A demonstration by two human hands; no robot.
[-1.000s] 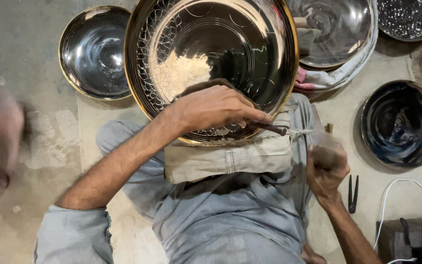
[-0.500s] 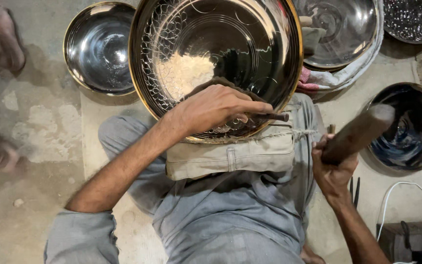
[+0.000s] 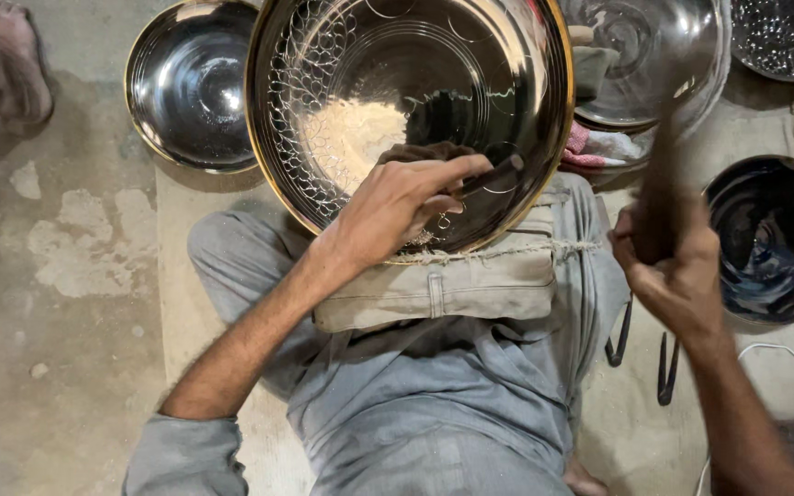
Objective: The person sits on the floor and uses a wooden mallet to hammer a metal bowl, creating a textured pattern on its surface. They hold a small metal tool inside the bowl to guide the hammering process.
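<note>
A large shiny metal bowl (image 3: 323,55) with a gold rim and a punched circle pattern leans against a beige cloth pad (image 3: 470,285) on my lap. My left hand (image 3: 397,207) rests inside the bowl's lower part and grips a thin dark metal punch (image 3: 493,174) against its surface. My right hand (image 3: 668,262) is raised to the right of the bowl, closed around the handle of a blurred mallet (image 3: 663,156) that points upward.
More steel bowls lie around: one at the upper left (image 3: 190,87), one at the top right (image 3: 654,55) on a pink cloth, one at the right (image 3: 774,239). Dark pliers (image 3: 663,367) lie by my right leg. A white cable (image 3: 783,354) runs at the lower right.
My right hand has swung the mallet up from beside the punch to a raised, upright position. My left hand holds the punch in nearly the same place on the bowl.
</note>
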